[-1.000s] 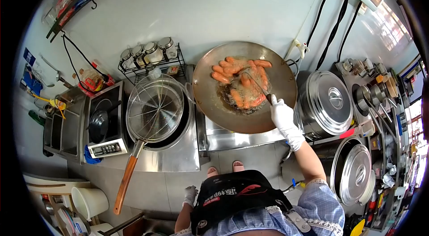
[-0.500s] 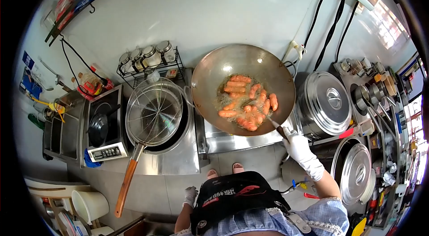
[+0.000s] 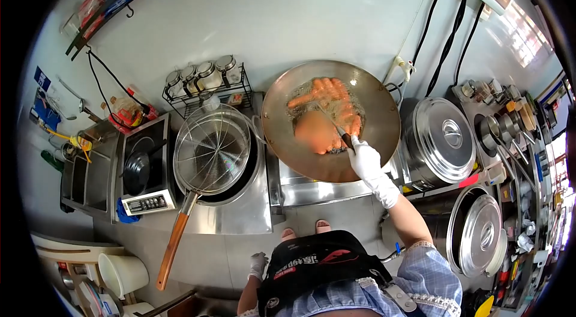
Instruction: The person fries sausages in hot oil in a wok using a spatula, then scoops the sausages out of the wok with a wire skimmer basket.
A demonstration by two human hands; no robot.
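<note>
My right hand (image 3: 366,161), in a white glove, is closed round the wooden handle of a metal cooking utensil (image 3: 343,135). Its far end reaches among the sausages, so its shape is hidden. Reddish-orange sausages (image 3: 327,90) lie in bubbling oil in a large metal wok (image 3: 377,137), bunched toward its back and middle. An orange blurred patch covers part of them at the front left. My left hand (image 3: 258,264), also gloved, hangs low beside the black apron (image 3: 318,260), fingers loosely apart and nothing seen in them.
Left of the wok, a wire strainer (image 3: 213,149) with a long wooden handle rests over a dark pot. A lidded steel pot (image 3: 441,137) stands close on the right. Behind are spice jars in a rack (image 3: 207,92); farther left is an induction cooker (image 3: 147,203).
My right hand has moved forward and left with the utensil, deeper over the wok. The sausages have shifted toward the back and bunched together. My left hand stays low.
</note>
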